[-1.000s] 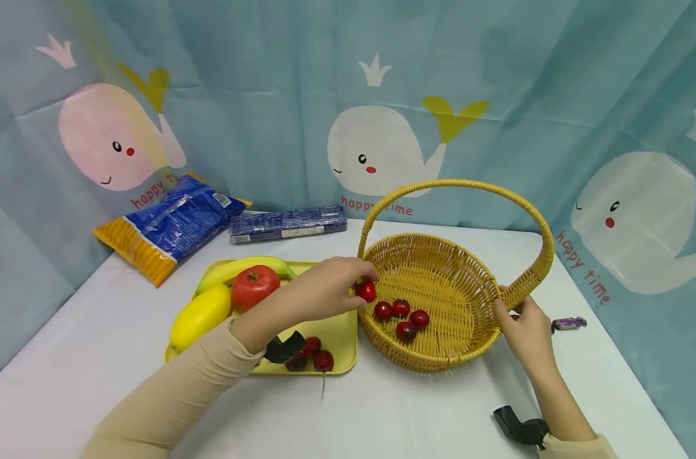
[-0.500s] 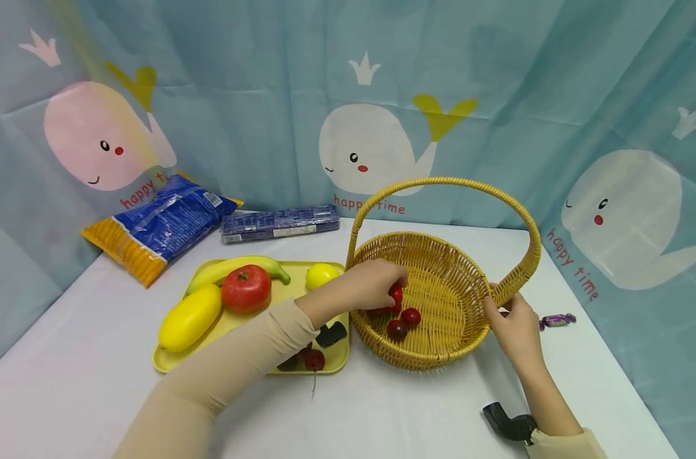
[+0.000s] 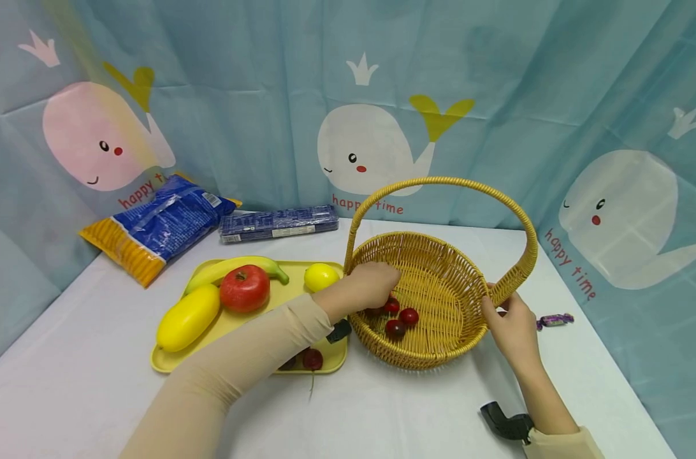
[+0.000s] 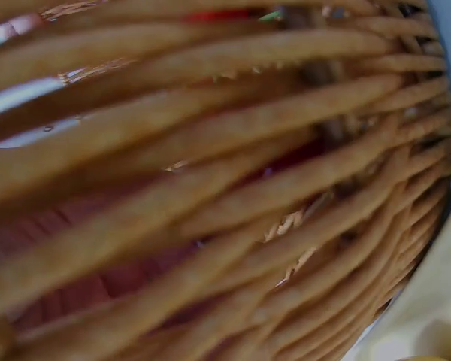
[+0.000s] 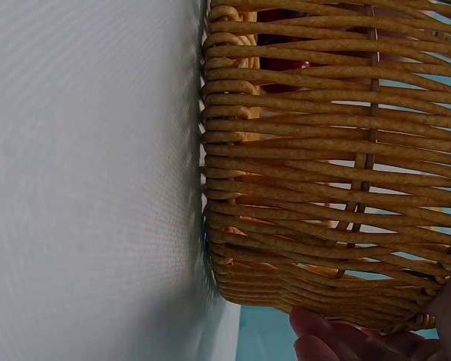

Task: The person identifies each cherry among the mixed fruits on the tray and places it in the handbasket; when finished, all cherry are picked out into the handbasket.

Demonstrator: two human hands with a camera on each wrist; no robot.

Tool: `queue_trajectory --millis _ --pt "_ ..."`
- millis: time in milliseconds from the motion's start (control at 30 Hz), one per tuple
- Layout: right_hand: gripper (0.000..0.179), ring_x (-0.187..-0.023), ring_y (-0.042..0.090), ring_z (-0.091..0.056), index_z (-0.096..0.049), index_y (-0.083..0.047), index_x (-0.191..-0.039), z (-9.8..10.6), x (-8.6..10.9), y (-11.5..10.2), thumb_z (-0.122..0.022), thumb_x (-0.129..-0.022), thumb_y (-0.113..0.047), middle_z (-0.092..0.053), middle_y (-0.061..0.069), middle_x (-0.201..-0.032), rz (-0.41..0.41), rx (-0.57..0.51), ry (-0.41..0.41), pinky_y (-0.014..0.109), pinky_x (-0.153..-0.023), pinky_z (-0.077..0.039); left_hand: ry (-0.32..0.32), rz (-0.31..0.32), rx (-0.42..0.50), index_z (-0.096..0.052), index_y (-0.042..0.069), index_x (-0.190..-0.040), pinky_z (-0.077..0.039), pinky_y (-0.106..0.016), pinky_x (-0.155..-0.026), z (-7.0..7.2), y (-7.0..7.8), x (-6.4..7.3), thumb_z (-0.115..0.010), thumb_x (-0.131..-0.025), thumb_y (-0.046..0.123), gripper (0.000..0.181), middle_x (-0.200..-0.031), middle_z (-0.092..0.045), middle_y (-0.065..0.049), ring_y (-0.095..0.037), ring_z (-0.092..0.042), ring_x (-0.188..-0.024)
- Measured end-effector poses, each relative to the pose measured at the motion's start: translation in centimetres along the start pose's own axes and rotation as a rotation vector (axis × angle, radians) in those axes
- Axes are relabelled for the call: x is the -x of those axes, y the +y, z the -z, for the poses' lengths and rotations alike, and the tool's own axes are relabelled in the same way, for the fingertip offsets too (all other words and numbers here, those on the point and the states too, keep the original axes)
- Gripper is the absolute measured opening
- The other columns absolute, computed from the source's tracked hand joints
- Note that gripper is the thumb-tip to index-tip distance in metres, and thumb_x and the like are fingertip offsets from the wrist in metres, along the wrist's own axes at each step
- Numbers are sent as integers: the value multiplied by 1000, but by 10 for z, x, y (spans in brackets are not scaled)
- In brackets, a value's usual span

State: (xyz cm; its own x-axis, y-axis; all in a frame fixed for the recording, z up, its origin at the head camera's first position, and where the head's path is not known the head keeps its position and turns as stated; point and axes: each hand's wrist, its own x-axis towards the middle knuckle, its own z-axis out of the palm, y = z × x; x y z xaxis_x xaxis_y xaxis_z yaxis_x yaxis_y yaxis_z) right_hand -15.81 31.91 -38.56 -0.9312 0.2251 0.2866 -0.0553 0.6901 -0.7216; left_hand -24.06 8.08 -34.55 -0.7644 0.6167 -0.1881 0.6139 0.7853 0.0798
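A yellow wicker basket with a tall arched handle stands upright on the table. My left hand reaches over its left rim, knuckles up, low inside above several red cherries. The left fingertips are hidden, so I cannot tell whether they hold a cherry. In the left wrist view, the basket's weave fills most of the frame, with bits of red behind it. My right hand grips the basket's right rim at the handle's base, thumb toward the inside. In the right wrist view, its fingers lie against the outer wall.
Left of the basket lies a yellow tray with a banana, an apple, a yellow oval fruit, a lemon and cherries. Behind are a blue snack bag and a blue packet. A purple-wrapped candy lies right.
My left hand has carried a cherry from the tray side over the rim and down into the basket, where its fingertips are now hidden. My right hand keeps its grip on the basket.
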Motion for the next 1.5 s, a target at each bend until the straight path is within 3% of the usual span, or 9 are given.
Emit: queue_trajectory --millis 200,433,600,733,800,967,1167,1367,1500 --pt "38 -79 36 -63 -51 2 -124 -1 0 -1 -52 -92 -20 -61 27 -104 -19 7 -7 17 -54 -46 -72 21 -24 -61 15 -85 -45 -28 -55 -4 -2 -1 -57 -88 8 9 -77 -57 2 -14 -51 -68" --pt "38 -78 33 -62 -52 3 -123 0 0 -2 -51 -92 -20 -61 27 -102 -14 25 -4 18 -53 -46 -62 -12 2 -64 17 -104 -48 -30 -65 6 -2 11 -62 -86 13 19 -95 -63 3 -14 -57 -84" --pt "38 -80 35 -63 -52 2 -124 0 2 0 -51 -93 -20 -61 27 -101 -17 19 -2 18 -54 -47 -22 -135 81 -60 20 -120 -48 -30 -74 30 -1 47 -66 -85 27 36 -113 -62 4 -12 -58 -96" --pt "38 -80 35 -63 -52 2 -124 1 2 1 -51 -92 -20 -61 26 -101 -21 19 1 17 -54 -46 55 -220 150 -62 21 -116 -48 -28 -76 46 -9 84 -65 -86 28 31 -109 -63 8 -9 -58 -93" --pt "38 -76 28 -63 -52 2 -124 2 2 0 -52 -92 -20 -61 26 -101 -25 22 1 17 -53 -46 87 -246 191 -64 22 -111 -47 -27 -78 47 -18 100 -65 -86 25 25 -106 -63 9 -9 -58 -92" --pt "39 -71 8 -58 -52 1 -124 3 1 -1 -51 -92 -21 -61 24 -100 -29 37 -7 15 -53 -46 58 -216 333 -68 20 -103 -46 -27 -83 25 -51 128 -65 -87 17 17 -100 -64 9 -11 -57 -94" --pt "40 -79 32 -63 -51 2 -126 3 1 0 -50 -93 -22 -59 28 -106 -34 41 -18 14 -53 -44 -37 -80 492 -69 17 -104 -48 -29 -84 -17 -82 144 -67 -84 13 20 -100 -64 8 -12 -57 -96" --pt "41 -67 -7 -51 -51 1 -126 3 0 1 -50 -93 -23 -59 26 -105 -53 41 -28 14 -53 -45 -75 15 499 -71 18 -103 -48 -26 -74 -36 -91 151 -71 -80 14 23 -94 -64 10 -11 -55 -81" --pt "41 -65 -13 -46 -50 1 -126 3 0 2 -50 -93 -23 -58 27 -106 -52 32 -32 14 -52 -45 -81 -9 502 -70 17 -103 -47 -24 -70 -39 -90 150 -72 -79 15 24 -89 -63 10 -9 -53 -75"
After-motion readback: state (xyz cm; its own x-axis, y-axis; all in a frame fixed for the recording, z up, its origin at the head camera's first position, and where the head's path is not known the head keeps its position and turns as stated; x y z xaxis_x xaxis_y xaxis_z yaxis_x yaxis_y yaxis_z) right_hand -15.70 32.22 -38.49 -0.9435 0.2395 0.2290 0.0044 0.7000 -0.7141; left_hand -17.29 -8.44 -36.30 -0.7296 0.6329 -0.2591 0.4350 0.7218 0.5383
